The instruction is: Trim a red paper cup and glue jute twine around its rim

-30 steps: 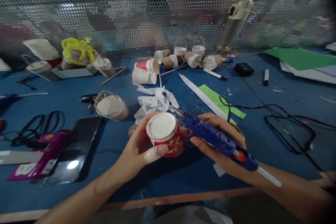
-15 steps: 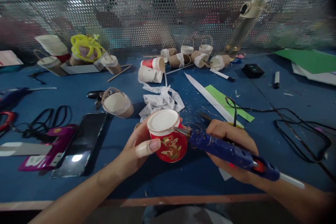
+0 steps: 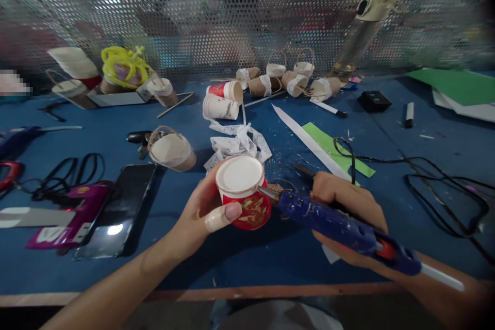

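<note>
My left hand (image 3: 207, 206) is wrapped round a red paper cup (image 3: 247, 209) with a gold pattern, held bottom up so its white base faces me. A pale bandage covers the thumb. In my right hand (image 3: 348, 206) is a blue glue gun (image 3: 328, 221), a clear glue stick poking out of its rear. The metal nozzle meets the cup's side just below the upper rim. Some brown twine (image 3: 275, 188) shows behind the nozzle. White lace ribbon (image 3: 240, 144) lies bunched just beyond the cup.
A twine-wrapped cup basket (image 3: 172, 152), a phone (image 3: 118, 211) and a purple power strip (image 3: 73, 216) lie left. Behind are several small baskets (image 3: 296, 82) and stacked paper cups (image 3: 222, 105). Green paper strip (image 3: 320, 139), black cable (image 3: 410, 162) and a bottle (image 3: 359, 33) are right.
The cup has turned a little in my left hand and risen slightly. My right hand and the glue gun have shifted slightly right, with the nozzle still at the cup's edge.
</note>
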The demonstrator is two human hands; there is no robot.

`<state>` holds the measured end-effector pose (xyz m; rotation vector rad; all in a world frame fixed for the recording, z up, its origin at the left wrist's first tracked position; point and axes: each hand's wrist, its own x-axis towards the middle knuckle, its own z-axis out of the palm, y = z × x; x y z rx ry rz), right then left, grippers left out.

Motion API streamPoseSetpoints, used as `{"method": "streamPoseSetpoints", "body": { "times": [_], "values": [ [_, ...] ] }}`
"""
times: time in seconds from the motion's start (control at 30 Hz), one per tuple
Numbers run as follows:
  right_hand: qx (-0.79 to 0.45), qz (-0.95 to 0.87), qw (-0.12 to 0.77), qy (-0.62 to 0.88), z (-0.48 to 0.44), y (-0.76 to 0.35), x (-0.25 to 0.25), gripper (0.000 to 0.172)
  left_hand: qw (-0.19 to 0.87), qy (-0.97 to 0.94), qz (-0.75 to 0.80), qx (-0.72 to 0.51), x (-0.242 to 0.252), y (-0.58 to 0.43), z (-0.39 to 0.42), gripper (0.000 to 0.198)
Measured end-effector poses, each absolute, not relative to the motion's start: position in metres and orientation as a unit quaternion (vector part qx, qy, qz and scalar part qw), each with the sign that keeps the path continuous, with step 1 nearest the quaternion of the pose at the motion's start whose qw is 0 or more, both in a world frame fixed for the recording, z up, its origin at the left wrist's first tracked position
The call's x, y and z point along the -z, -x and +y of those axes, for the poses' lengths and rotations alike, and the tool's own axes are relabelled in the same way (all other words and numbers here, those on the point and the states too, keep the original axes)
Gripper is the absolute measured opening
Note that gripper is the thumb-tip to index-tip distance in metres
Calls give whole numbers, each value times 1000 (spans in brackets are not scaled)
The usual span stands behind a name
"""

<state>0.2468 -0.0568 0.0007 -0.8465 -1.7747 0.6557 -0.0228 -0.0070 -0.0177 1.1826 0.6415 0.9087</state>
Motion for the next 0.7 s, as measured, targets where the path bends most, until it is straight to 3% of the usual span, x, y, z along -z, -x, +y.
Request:
{"method": "streamPoseSetpoints", "body": {
  "times": [0.27, 0.7],
  "values": [
    [-243, -761, 473, 370, -60, -253, 2, 32, 679, -544, 295, -395, 13, 21, -7, 70],
    [-246, -740, 485, 396, -59, -250, -1, 31, 681, -539, 300, -395, 13, 20, -7, 73]
  ]
}}
